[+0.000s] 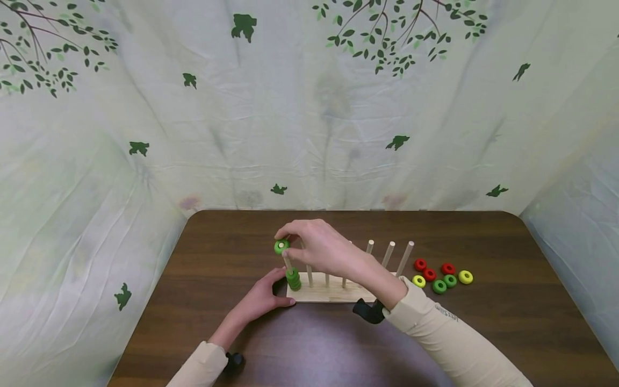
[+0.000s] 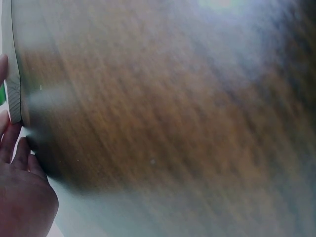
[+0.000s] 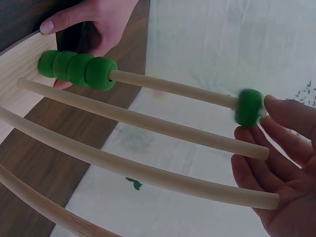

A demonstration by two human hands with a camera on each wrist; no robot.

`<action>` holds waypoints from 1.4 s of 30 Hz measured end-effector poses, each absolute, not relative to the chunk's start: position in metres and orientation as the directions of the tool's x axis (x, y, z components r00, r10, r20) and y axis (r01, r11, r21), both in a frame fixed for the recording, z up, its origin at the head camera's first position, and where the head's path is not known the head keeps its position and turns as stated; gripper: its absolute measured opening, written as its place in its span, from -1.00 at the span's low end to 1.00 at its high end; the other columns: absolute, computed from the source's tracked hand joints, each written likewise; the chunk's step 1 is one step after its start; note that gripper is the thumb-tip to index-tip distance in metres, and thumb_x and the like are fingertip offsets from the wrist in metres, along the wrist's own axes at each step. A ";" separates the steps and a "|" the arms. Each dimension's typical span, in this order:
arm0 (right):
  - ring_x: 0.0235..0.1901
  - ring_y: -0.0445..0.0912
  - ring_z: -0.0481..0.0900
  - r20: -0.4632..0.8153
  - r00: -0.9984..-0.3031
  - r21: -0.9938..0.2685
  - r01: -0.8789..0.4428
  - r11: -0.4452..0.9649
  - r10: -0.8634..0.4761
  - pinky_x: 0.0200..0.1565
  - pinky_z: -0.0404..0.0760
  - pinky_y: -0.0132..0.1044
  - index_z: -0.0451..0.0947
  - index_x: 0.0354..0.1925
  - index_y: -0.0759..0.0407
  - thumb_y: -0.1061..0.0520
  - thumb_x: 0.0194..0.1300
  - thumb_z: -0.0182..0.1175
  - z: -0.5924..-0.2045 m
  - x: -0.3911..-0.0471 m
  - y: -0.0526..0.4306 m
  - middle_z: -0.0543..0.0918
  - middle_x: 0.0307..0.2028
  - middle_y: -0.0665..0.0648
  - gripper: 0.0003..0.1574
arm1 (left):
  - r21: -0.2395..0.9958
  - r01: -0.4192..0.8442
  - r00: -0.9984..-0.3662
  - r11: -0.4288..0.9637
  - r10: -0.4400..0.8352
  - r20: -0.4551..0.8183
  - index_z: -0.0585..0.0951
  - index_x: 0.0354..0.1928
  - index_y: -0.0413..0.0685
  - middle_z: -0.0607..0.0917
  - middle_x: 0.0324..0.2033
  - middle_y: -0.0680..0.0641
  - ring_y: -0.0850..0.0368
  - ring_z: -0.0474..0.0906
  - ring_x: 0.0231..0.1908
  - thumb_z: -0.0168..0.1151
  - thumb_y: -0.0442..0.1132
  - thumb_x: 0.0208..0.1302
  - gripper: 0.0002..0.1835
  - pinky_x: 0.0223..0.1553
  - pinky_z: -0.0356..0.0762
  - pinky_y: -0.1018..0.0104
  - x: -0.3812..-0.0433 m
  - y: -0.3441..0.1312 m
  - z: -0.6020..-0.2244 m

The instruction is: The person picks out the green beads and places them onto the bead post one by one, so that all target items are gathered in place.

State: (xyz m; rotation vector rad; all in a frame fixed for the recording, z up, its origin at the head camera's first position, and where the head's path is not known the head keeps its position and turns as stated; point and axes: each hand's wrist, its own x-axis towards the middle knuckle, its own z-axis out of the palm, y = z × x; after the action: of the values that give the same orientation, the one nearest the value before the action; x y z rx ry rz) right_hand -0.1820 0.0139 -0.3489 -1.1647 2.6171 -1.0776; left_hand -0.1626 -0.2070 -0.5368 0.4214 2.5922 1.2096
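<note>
A pale wooden pegboard [image 1: 319, 294] with several upright pegs stands on the table. Several green rings [image 1: 293, 280] are stacked low on its leftmost peg. Another green ring [image 3: 249, 107] is threaded on that peg's top end, slightly blurred in the right wrist view. My right hand [image 1: 324, 247] pinches this ring between thumb and fingertips. My left hand [image 1: 263, 293] holds the board's left end, thumb at the front corner and fingers at the back. Only part of the left hand [image 2: 24, 192] shows in the left wrist view, beside the board's edge.
To the right of the board lie loose rings: red ones [image 1: 448, 269], yellow ones [image 1: 466, 277] and green ones [image 1: 439, 286]. The brown table [image 1: 512, 317] ends at a pale, leaf-patterned cloth [image 1: 309, 107] behind. The other pegs [image 1: 388, 253] stand under and beside my right forearm.
</note>
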 end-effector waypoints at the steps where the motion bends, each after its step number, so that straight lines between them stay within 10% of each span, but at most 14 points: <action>1: -0.11 -0.31 0.61 0.201 -0.708 -0.630 -0.622 0.465 -0.677 -0.04 0.53 -0.36 0.62 0.04 0.07 0.13 0.29 0.34 -0.349 -0.182 0.014 0.68 -0.10 -0.10 -0.66 | 0.776 0.160 -0.927 0.609 0.364 -0.094 0.52 0.28 0.15 0.45 0.30 -0.02 0.00 0.24 0.36 0.57 -0.13 0.00 -0.27 0.30 0.21 -0.07 -0.162 -0.207 -0.537; 27: -0.03 -0.24 0.57 0.437 -0.671 -0.659 -0.692 0.295 -0.599 0.01 0.52 -0.34 0.60 0.07 0.08 0.20 0.26 0.36 -0.358 -0.141 0.043 0.64 -0.07 -0.12 -0.60 | 0.768 0.233 -0.920 0.596 0.391 -0.024 0.54 0.25 0.16 0.54 0.11 0.14 0.08 0.37 0.24 0.58 -0.16 -0.02 -0.29 0.26 0.27 -0.03 -0.162 -0.206 -0.541; 42: 0.00 -0.27 0.57 0.309 -0.787 -0.767 -0.539 0.350 -0.535 0.04 0.54 -0.20 0.61 0.07 -0.12 0.11 0.29 0.35 -0.398 -0.122 0.065 0.64 -0.04 -0.23 -0.62 | 0.755 0.239 -0.924 0.611 0.382 -0.017 0.56 0.21 0.13 0.54 0.09 0.14 0.10 0.39 0.21 0.58 -0.11 -0.04 -0.31 0.26 0.27 -0.02 -0.164 -0.207 -0.545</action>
State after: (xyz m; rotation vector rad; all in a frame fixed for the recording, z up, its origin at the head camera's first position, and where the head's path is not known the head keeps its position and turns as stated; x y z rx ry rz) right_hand -0.1220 0.0650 -0.3977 -1.0277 2.5842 -1.4703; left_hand -0.1641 -0.2074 -0.5449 0.5176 2.6579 1.2069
